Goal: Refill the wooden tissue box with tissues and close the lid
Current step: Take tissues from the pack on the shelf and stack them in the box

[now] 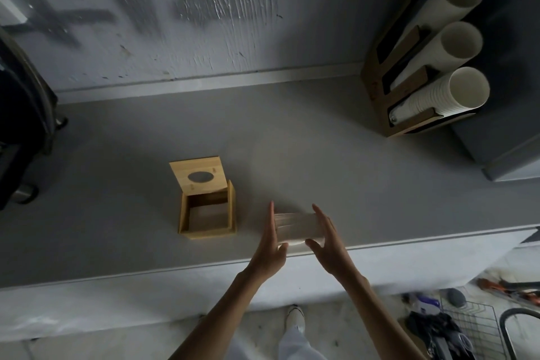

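We note left grip (pixel 270 242) and right grip (pixel 327 240), fingers straight, pressing opposite sides of tissue stack (pixel 298 228) held between them, near front edge of worktop (pixel 117 155). Wooden tissue box (pixel 204 233) just left of stack, apart; lid (pixel 200 175) raised at back. Cup dispenser (pixel 377 90) far right.

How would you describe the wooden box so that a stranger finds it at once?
Start at the grey counter along the wall. Near its middle, just left of the left hand and right hand that press a tissue stack, sits a low square wooden box. Unlike the tall cup holder at far right, it is empty and its raised lid has an oval hole.
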The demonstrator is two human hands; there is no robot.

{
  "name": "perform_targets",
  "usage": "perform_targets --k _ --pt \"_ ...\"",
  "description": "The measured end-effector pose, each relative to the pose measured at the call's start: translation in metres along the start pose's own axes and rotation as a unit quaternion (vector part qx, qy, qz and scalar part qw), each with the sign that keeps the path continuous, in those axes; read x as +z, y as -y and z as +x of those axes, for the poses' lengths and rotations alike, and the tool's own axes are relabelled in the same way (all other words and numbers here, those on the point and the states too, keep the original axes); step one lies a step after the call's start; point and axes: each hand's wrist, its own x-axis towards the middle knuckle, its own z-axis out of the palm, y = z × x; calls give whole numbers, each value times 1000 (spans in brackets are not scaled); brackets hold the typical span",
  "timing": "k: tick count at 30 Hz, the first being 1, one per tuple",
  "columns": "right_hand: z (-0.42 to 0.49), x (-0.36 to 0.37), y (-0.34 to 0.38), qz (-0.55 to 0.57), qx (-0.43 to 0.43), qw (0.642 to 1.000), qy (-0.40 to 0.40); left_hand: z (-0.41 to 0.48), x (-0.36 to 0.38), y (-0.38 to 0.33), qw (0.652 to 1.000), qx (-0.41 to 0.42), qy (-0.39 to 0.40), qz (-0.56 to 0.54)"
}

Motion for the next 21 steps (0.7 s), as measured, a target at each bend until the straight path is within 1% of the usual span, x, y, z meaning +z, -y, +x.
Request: perform_targets --k 5,9,13,17,19,21 --pt "-4 14 0 31 4 999 -44 -3 8 0 997 -56 -10 -60" --pt "-4 18 0 38 1 996 -83 2 11 -1 996 -54 -14 -65" --pt "-4 18 1 23 19 996 -81 7 8 0 997 -62 -13 -47" --pt "-7 14 2 33 31 996 -79 6 7 0 995 -54 -35 -72" --pt "-9 10 3 58 48 994 -75 1 5 -2 994 -57 -50 -75" --pt "-10 3 6 116 80 986 -86 -5 -4 -9 992 -54 -61 -92"
